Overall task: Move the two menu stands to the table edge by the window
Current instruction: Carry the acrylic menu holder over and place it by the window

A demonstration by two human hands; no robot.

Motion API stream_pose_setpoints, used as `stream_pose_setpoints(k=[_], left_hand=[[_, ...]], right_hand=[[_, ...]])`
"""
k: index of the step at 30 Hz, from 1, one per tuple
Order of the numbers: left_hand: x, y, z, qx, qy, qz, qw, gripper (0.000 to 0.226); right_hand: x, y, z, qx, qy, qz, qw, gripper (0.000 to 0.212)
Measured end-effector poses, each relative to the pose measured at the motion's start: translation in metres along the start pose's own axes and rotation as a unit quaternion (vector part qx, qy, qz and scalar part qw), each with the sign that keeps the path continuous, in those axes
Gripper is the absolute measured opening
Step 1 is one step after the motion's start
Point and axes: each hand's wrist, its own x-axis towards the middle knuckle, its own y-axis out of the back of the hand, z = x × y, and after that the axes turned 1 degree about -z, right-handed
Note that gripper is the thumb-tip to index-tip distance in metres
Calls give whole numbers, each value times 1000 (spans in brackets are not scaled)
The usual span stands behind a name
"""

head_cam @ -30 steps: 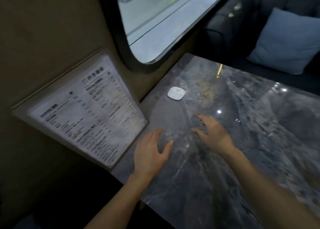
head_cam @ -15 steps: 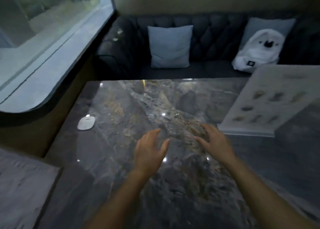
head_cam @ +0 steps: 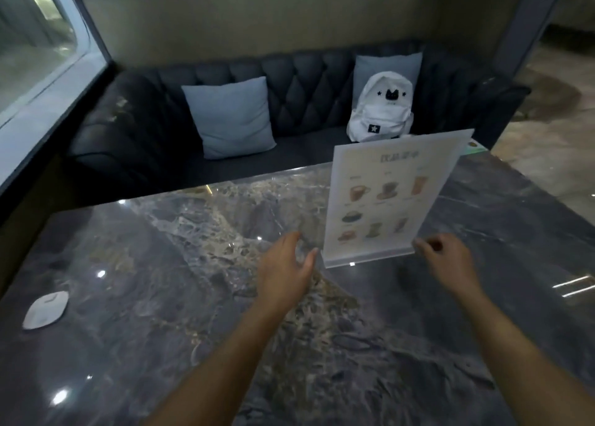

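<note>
A menu stand (head_cam: 391,197) stands upright on the table (head_cam: 167,264), on the right side and far from the window (head_cam: 35,52). It is a clear holder with a white page of drink pictures inside, and it leans back a little. Both hands are down near its base. The left hand (head_cam: 283,272) is just to the left of the base, with its fingers spread wide and holding nothing. Its thumb tip is very close to the left corner of the base, but the picture is blurry there, so I cannot tell if it touches. The right hand (head_cam: 446,263) is at the right corner of the base, with its fingers curled in part way. It may be touching the corner, but it is not wrapped around it. A small white pad (head_cam: 46,309) lies flat on the left part of the table, near the window side. Behind the table is a dark sofa (head_cam: 135,126). A blue pillow (head_cam: 230,116) leans on the sofa back. A white backpack (head_cam: 381,110) sits on the seat, right behind the top of the stand.
</note>
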Motion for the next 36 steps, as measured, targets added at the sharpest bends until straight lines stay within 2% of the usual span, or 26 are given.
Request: stream_pose_setpoints(k=[3,6,9,14,17,20,26,31,36], left_hand=[[20,-9,12,-35,19,-50,998,50],[38,-16,24,-72,38,-86,993,56],[52,-21,34,-97,45,-103,989,50],[65,-30,35,-68,26,-129,989,22],[68,-30,34,-46,14,-128,991,22],[63,-27,34,-66,10,-112,992,28],[48,-9,19,-107,40,-77,990,32],[32,21,3,-117,74,-18,990,24],[16,64,-20,-111,109,39,987,23]], right_hand=[[21,9,7,90,-52,40,994,32],[37,11,5,155,-86,20,984,52],[46,8,-2,213,-73,5,974,61],[50,2,-9,274,-49,-16,960,50],[53,5,-10,273,-64,4,960,38],[50,4,-11,262,-54,15,963,31],[42,-10,-27,268,-38,27,962,30],[39,-26,-57,267,3,-3,964,25],[31,-52,-103,287,40,-53,956,31]])
